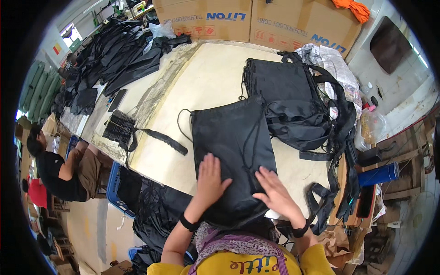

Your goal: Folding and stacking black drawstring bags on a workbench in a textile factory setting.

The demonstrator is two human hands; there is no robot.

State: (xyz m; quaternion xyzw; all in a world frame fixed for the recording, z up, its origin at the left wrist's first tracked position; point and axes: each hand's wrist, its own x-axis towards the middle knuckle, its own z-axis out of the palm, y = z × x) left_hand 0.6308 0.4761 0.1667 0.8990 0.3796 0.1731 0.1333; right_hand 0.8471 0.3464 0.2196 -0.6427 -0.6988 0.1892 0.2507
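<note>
Black flat drawstring bag of smooth thin cloth (233,137): lay beneath both hands, far end well forward of the fingertips, near end close against the body.

Left hand (210,179): rested palm down near the bag's left edge, fingers straight, thumb held away; gripped nothing.

Right hand (276,190): rested over the bag's right edge, fingers slightly fanned; gripped nothing, pressure impossible to tell.

Thin black cords (179,123): looped out past the bag's left edge, forward of the left hand; also trailed down the cloth towards the space between the hands.

Cream flat tabletop (208,75): stretched forward of both hands, under the bag.

Flat stack of black cloth pieces (279,80): lay forward of the right hand, just by the bag's far right corner.

Loose black frayed bands (348,112): hung in a tangle forward and right of the right hand.

Short black frayed strip (166,139): lay forward and left of the left hand, apart from the bag.

Snag risk: could have caught the looped cord under the left hand, if swept outward carelessly.

Crease risk: could have wrinkled the cloth between the palms, if pushed inward unevenly.

Slip risk: could have dragged the near end towards the lap, if pulled back too far.
</note>
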